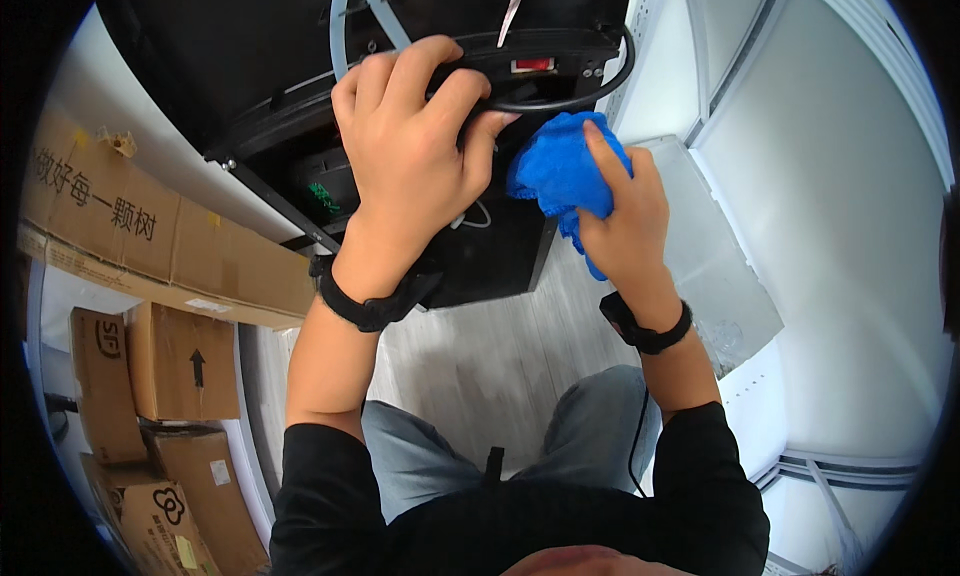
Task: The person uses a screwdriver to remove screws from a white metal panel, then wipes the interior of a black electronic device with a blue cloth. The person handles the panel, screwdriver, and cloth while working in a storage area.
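A black machine fills the top of the view, with a dark opening low on its body. Across that opening's upper edge my left hand reaches with bent fingers. A thick black cable loops down from the machine's right corner and runs in between my left thumb and index finger, which close around it. My right hand grips a crumpled blue cloth, held just in front of the machine's right side, below the cable. A red switch shows above the cable. Part of the cable is hidden behind my left hand.
Two pale tubes hang over the machine's top. Several cardboard boxes stand at the left, beside a long carton. White panels and a translucent sheet border the right. Grey wood-patterned floor lies below.
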